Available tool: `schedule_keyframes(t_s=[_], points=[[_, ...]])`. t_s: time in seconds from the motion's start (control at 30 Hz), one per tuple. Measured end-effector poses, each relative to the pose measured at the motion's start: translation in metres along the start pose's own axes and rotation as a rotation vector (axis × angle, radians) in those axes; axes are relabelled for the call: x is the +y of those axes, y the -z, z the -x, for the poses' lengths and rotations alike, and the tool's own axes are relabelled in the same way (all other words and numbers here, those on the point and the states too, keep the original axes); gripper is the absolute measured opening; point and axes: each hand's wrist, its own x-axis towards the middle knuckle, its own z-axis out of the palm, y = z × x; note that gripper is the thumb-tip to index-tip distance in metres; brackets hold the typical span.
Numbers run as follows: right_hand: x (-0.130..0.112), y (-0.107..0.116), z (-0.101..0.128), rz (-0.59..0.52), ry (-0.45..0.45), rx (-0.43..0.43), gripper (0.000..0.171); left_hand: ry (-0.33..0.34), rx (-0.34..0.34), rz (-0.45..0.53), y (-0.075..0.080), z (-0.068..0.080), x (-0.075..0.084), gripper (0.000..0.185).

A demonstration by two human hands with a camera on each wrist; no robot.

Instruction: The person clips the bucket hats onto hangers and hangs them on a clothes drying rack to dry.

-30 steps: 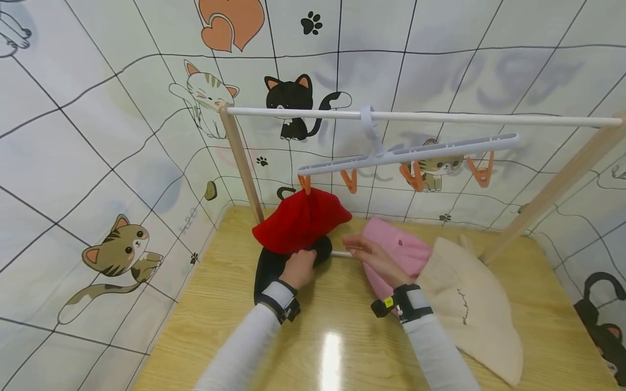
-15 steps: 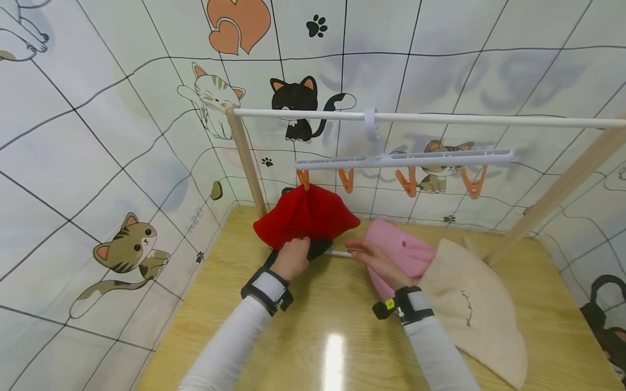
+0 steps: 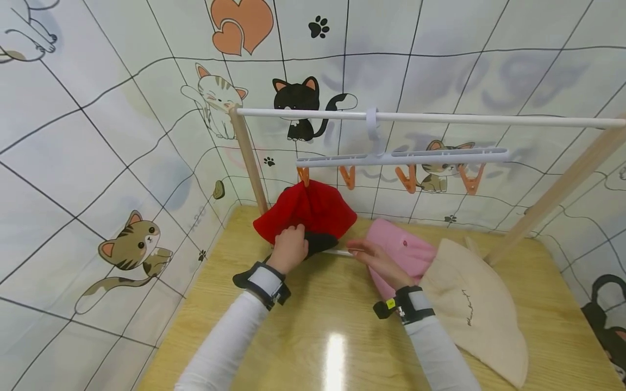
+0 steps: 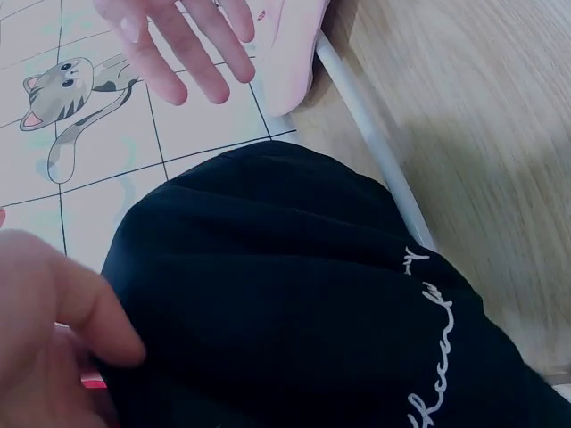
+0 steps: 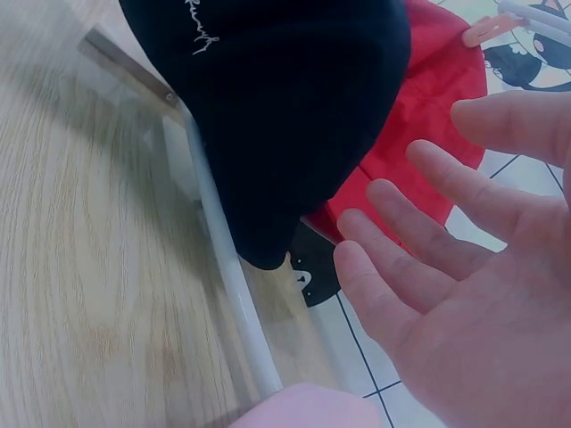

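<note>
My left hand (image 3: pixel 289 251) grips a black fabric hat (image 3: pixel 320 242) and lifts it in front of the red hat. White script lettering runs along the black hat (image 4: pixel 268 294) in the left wrist view, where thumb and finger hold its edge. Right behind it, the red hat (image 3: pixel 320 205) hangs from an orange clip (image 3: pixel 304 176) at the left end of a pale hanger (image 3: pixel 406 158). Beside the pink hat (image 3: pixel 402 245), my right hand (image 3: pixel 380 262) holds nothing. Its spread fingers (image 5: pixel 428 227) face the black hat in the right wrist view.
The hanger hooks over a white rod (image 3: pixel 464 119) between wooden posts (image 3: pixel 250 158). Several orange clips, such as the middle clip (image 3: pixel 407 179), carry nothing. A lower white bar (image 5: pixel 227 267) runs just above the table (image 3: pixel 313 315). A cream hat (image 3: pixel 474 309) lies at right.
My left hand has raised the black hat from the table, up and slightly left, to the red hat. The hanger has swung a little. My right hand has barely moved.
</note>
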Motion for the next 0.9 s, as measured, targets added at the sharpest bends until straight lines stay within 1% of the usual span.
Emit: schedule_keyframes(t_s=[0.1, 0.23, 0.3, 0.53, 0.7, 0.8, 0.9], points=[[0.0, 0.001, 0.0, 0.011, 0.004, -0.007, 0.042, -0.001, -0.02, 0.03, 0.005, -0.001, 0.001, 0.013], [-0.001, 0.002, -0.002, 0.005, 0.013, -0.021, 0.043, -0.041, -0.034, 0.048, 0.014, -0.002, 0.0, 0.012], [-0.002, 0.003, -0.003, -0.002, 0.012, -0.025, 0.044, -0.052, -0.051, 0.059, 0.019, -0.003, 0.0, 0.011], [-0.002, 0.004, -0.005, 0.01, 0.017, -0.03, 0.045, -0.05, -0.102, 0.094, 0.034, -0.004, 0.003, 0.013], [-0.002, 0.003, -0.004, -0.003, 0.008, -0.033, 0.044, -0.066, -0.166, 0.091, 0.04, -0.001, 0.009, 0.021], [0.0, 0.003, -0.005, -0.015, 0.006, -0.033, 0.043, -0.071, -0.183, 0.092, 0.044, 0.0, 0.012, 0.021], [0.0, 0.005, -0.005, -0.022, 0.016, -0.029, 0.042, -0.068, -0.182, 0.102, 0.05, 0.0, 0.015, 0.021]])
